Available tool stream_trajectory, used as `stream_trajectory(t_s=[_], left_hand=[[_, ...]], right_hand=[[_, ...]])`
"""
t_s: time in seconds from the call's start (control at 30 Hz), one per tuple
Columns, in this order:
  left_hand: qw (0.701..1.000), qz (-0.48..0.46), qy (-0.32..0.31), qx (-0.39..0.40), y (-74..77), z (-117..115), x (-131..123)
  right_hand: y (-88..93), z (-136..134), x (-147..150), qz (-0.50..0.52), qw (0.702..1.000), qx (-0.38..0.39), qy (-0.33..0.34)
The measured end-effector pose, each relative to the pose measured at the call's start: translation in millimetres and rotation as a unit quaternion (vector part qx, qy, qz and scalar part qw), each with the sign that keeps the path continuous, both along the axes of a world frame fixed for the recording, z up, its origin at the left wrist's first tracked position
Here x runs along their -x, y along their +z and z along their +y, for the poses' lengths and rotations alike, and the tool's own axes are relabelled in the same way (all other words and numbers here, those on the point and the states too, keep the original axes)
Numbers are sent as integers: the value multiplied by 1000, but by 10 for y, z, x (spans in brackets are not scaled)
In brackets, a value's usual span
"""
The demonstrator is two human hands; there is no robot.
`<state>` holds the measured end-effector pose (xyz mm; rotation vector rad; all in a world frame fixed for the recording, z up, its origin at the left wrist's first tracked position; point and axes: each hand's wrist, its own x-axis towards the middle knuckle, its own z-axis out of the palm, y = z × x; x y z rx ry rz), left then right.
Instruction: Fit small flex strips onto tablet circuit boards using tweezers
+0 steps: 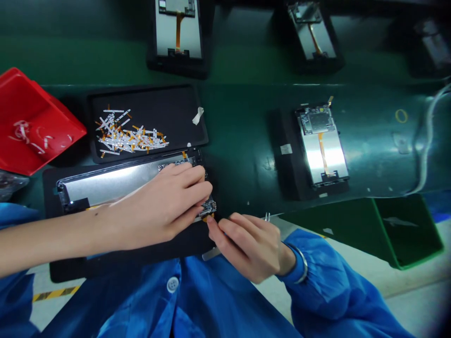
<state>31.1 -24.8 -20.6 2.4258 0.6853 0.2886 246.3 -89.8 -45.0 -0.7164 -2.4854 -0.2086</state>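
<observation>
A long display panel with a silver back lies in a black tray in front of me. My left hand lies across its right end, fingers bent and pressing down on the circuit board there. Just to the right, my right hand is closed on metal tweezers, and its fingertips pinch at a small orange piece at the board's edge. Both sleeves are blue.
A black tray behind the panel holds a pile of white and orange strips. A red bin sits at the left. Other panels in black trays rest on the green belt, one to the right and two farther back.
</observation>
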Motion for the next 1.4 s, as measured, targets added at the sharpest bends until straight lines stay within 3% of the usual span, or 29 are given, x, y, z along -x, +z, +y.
stream_trajectory(t_s=[0.27,0.47,0.77,1.0,1.2,1.4], left_hand=[[1000,2,-1,6,-4,-9,9],[999,-6,-2,44,30,11,5],[998,-10,-1,64,22,16,24],[996,-4,-20,83,38,48,25],[995,2,-37,90,42,99,21],[996,-1,-80,33,-3,89,110]], right_hand=[[65,-3,47,-13,999,37,-1],[173,32,67,-53,986,156,-6],[35,103,-33,115,929,350,-32],[10,53,-10,104,931,346,-51],[-93,-17,16,139,943,297,-59],[-250,-67,43,266,899,338,-82]])
